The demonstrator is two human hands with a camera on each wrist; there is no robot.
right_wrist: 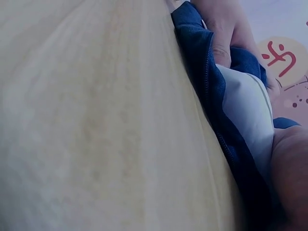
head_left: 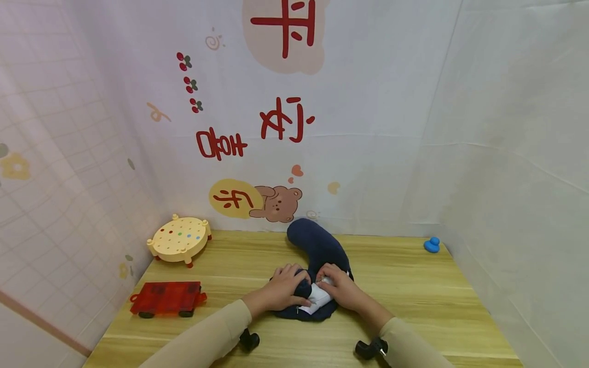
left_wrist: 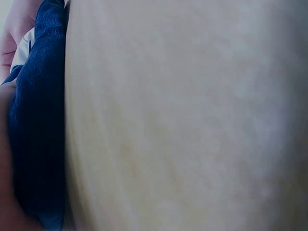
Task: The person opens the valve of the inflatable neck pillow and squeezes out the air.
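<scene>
A navy blue neck pillow [head_left: 322, 245] lies on the table, its near end unzipped. White inner fabric [head_left: 316, 301] shows through the opening, and a zipper edge [right_wrist: 207, 72] runs along the navy cover in the right wrist view. My left hand [head_left: 282, 289] grips a bunched part of the navy cover, its thumb by the white fabric. On the other side of the opening, my right hand [head_left: 342, 287] pinches the white fabric with bent fingers. In the left wrist view the navy cover [left_wrist: 41, 120] lies along the left edge, partly hidden by a hand.
At the back left stands a round yellow stool-like toy [head_left: 180, 240]. A red toy wagon [head_left: 167, 299] with black wheels is in front of it. A small blue knobbed piece [head_left: 432, 245] sits at the back right. White printed cloth [head_left: 368, 128] walls the table [head_left: 414, 306] on three sides.
</scene>
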